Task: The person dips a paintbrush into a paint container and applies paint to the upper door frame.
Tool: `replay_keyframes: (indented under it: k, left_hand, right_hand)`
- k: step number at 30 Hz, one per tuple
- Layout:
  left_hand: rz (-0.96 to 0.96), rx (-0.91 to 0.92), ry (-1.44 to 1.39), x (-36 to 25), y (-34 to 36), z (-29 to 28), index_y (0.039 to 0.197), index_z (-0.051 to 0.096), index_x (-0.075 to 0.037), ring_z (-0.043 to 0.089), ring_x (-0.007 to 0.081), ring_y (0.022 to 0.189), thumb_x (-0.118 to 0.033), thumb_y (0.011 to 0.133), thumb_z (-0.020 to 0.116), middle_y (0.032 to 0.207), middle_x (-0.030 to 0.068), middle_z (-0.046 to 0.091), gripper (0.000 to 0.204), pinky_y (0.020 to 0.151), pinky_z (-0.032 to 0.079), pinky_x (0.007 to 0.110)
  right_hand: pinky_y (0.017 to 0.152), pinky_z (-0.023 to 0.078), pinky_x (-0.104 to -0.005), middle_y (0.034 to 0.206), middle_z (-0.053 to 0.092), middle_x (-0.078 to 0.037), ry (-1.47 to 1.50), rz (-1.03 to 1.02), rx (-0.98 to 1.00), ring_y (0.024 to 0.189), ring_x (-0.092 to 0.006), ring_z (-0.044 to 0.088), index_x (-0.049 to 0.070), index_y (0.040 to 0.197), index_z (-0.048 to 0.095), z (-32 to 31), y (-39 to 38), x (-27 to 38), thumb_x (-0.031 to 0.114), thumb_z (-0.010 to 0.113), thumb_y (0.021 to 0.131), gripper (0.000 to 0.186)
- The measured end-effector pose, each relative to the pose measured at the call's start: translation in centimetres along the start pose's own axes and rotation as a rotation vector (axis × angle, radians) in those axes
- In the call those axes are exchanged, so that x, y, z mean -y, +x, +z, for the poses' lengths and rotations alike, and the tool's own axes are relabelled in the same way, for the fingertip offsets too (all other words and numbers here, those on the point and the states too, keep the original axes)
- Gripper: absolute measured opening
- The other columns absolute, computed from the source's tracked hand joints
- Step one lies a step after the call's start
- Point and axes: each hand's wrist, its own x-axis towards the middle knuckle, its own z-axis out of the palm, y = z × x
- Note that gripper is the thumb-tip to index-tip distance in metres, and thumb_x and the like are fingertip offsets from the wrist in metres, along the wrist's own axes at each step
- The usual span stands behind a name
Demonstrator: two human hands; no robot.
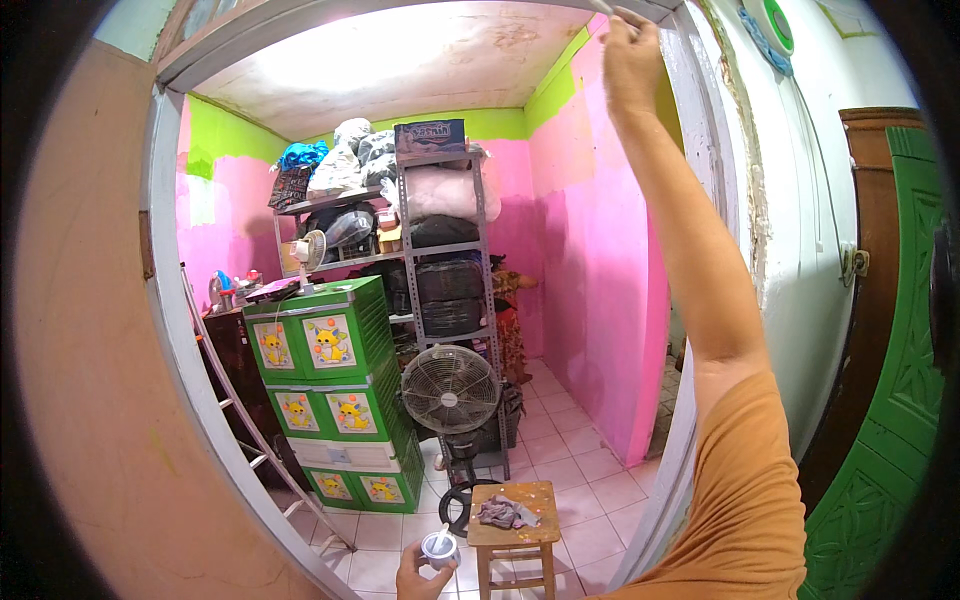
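My right hand (632,62) is raised high at the top of the grey door frame (430,10). Its fingers close round a slim pale handle (601,5), seemingly a paintbrush, whose far end is cut off by the picture's edge. Low in the middle, my left hand (418,580) is closed round a small cup (440,556) with greyish-white contents. A white stick-like piece (442,534) stands in the cup. Beside this hand is a wooden stool (540,500) with a crumpled grey rag (508,512) on its paint-spotted seat.
Beyond the doorway stand a black floor fan (450,390), a green drawer cabinet (350,375) and a loaded metal shelf (408,270). A ladder (232,405) leans at the left. Behind the shelf is a person in patterned clothes (512,340). A green door (890,420) is at the right.
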Motion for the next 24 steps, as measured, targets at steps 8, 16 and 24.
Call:
replay_keyframes:
  k: [8,16,24]
  left_hand:
    - [0.015,0.01,0.085,1.5,-0.5,0.0,0.133,0.057,0.001,0.064,0.0193,0.1,-0.006,0.082,0.082,0.119,0.0119,0.067,0.057,0.088,0.053,0.034]
    - [0.03,0.013,0.159,2.3,-1.0,-0.5,0.133,0.058,0.0,0.064,0.019,0.099,-0.005,0.082,0.081,0.118,0.0111,0.067,0.056,0.087,0.053,0.034]
    - [0.063,0.022,0.168,4.6,-1.2,0.5,0.135,0.056,-0.001,0.065,0.0188,0.1,-0.003,0.081,0.081,0.12,0.0107,0.066,0.06,0.088,0.054,0.034]
  right_hand:
    - [0.087,0.053,-0.0373,0.102,0.071,-0.018,-0.04,-0.091,0.076,0.097,-0.0256,0.068,0.0,0.111,0.066,2.5,1.1,-0.5,0.012,0.058,0.095,0.022]
    - [0.083,0.053,-0.0362,0.104,0.067,-0.02,0.015,0.206,-0.279,0.09,-0.0224,0.066,-0.005,0.117,0.058,-4.7,3.7,-2.2,0.015,0.058,0.093,0.031]
    - [0.083,0.054,-0.0388,0.093,0.071,-0.017,0.057,-0.155,0.029,0.088,-0.028,0.068,-0.002,0.111,0.064,2.8,-1.5,-0.1,0.011,0.058,0.096,0.021]
